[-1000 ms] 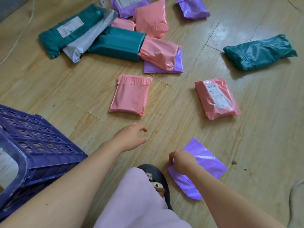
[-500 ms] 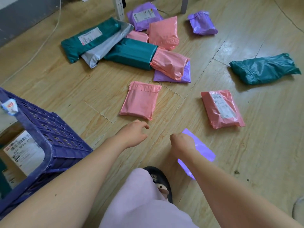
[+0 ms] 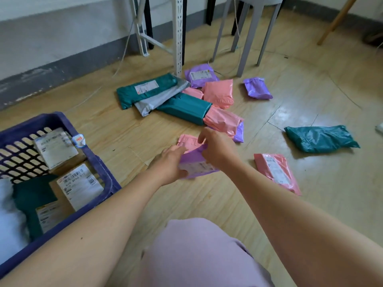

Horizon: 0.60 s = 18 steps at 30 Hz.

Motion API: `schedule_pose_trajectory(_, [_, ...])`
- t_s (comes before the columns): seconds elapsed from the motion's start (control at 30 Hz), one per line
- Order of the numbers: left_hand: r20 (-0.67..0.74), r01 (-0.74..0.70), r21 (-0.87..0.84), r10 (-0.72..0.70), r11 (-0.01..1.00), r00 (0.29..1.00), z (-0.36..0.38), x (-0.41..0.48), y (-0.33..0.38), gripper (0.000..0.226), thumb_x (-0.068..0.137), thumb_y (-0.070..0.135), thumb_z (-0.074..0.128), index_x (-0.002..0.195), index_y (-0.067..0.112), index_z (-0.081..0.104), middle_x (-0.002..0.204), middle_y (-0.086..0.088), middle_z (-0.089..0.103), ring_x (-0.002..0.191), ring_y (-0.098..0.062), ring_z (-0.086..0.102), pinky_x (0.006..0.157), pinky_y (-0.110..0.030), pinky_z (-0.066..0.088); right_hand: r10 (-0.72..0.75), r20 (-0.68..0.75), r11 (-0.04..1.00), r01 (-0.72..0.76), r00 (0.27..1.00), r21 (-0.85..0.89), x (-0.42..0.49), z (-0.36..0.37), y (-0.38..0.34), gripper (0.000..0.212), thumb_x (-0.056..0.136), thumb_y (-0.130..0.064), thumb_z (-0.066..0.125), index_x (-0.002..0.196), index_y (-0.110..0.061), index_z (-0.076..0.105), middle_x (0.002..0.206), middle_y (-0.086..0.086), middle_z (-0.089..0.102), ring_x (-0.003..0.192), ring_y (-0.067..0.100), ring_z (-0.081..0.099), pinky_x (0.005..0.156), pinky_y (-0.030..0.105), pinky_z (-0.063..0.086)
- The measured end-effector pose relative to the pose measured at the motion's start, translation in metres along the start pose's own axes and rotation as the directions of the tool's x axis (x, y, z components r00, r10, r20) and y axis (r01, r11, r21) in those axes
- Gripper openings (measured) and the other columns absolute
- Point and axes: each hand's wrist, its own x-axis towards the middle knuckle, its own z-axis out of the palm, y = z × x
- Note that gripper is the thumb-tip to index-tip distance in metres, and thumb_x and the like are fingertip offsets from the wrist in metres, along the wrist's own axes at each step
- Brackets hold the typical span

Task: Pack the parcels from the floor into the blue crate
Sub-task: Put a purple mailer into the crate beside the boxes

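Left hand point(image 3: 170, 165) and right hand point(image 3: 218, 151) both grip one purple parcel point(image 3: 194, 160), held mid-scene just over a pink parcel point(image 3: 187, 141) on the floor. The left hand curls round its near-left end and the right hand pinches the far-right edge from above. Its long axis runs roughly left to right. The blue crate point(image 3: 99, 162) stands near left, closer to the left hand, so I'd expect a leftward swing over its rim.

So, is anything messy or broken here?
Nothing looks broken. The heap of parcels by the shelf leg is jumbled, one lying over another, and a crumpled sticker clings to the rim of the blue crate.
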Motion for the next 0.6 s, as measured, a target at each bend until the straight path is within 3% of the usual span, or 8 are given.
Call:
schedule_pose_trajectory(0.1, [-0.096, 0.035, -0.023, -0.037, 0.999, 0.995, -0.018, -0.014, -0.001, 0.036, 0.083, 0.026, 0.06, 0.118, 0.024, 0.055, 0.119, -0.001, 0.057, 0.106, -0.025, 0.054, 0.081, -0.032, 0.045, -0.102, -0.054, 0.994, 0.103, 0.993, 0.021, -0.004, -0.021, -0.032, 0.025, 0.079, -0.007, 0.057, 0.1, -0.018, 0.062, 0.1, 0.002, 0.067, 0.094, 0.023, 0.06, 0.072, 0.031, 0.047])
schedule_pose_trajectory(0.17, [-0.171, 0.055, -0.037, -0.061, 0.998, 0.983, -0.033, -0.025, -0.004, 0.006, 0.088, 0.025, 0.051, 0.084, 0.023, 0.054, 0.095, -0.003, 0.063, 0.084, -0.025, 0.053, 0.064, -0.029, 0.038, -0.144, -0.088, 0.988, 0.147, 0.986, 0.038, -0.007, -0.032, -0.054, 0.027, 0.077, -0.002, 0.054, 0.099, -0.016, 0.063, 0.098, 0.002, 0.067, 0.094, 0.023, 0.059, 0.07, 0.029, 0.044])
schedule_pose_trajectory(0.23, [-0.24, 0.065, -0.049, -0.075, 0.997, 0.968, -0.047, -0.039, -0.011, 0.026, 0.089, 0.023, 0.047, 0.064, 0.021, 0.042, 0.07, 0.0, 0.054, 0.072, -0.024, 0.048, 0.057, -0.029, 0.029, -0.189, -0.12, 0.98, 0.196, 0.975, 0.047, -0.013, -0.042, -0.079, 0.029, 0.075, 0.0, 0.053, 0.097, -0.015, 0.064, 0.098, 0.002, 0.068, 0.094, 0.023, 0.06, 0.067, 0.027, 0.043])
schedule_pose_trajectory(0.4, [-0.389, 0.053, -0.194, -0.127, 0.98, 0.912, -0.082, -0.07, -0.028, 0.034, 0.09, 0.015, 0.047, 0.058, 0.018, 0.035, 0.059, -0.001, 0.042, 0.065, -0.024, 0.04, 0.058, -0.032, 0.026, -0.255, -0.211, 0.947, 0.288, 0.944, 0.143, -0.021, -0.058, -0.139, 0.032, 0.073, 0.002, 0.052, 0.096, -0.014, 0.066, 0.097, 0.003, 0.069, 0.094, 0.025, 0.061, 0.076, 0.034, 0.051])
schedule_pose_trajectory(0.6, [-0.48, 0.112, -0.414, -0.321, 0.903, 0.816, -0.13, -0.115, -0.07, 0.031, 0.094, 0.013, 0.043, 0.065, 0.013, 0.033, 0.062, 0.0, 0.035, 0.061, -0.02, 0.032, 0.054, -0.03, 0.023, -0.195, -0.341, 0.92, 0.292, 0.92, 0.26, -0.018, -0.059, -0.204, 0.053, 0.074, 0.004, 0.048, 0.121, -0.02, 0.056, 0.117, 0.005, 0.061, 0.111, 0.026, 0.052, 0.086, 0.03, 0.043])
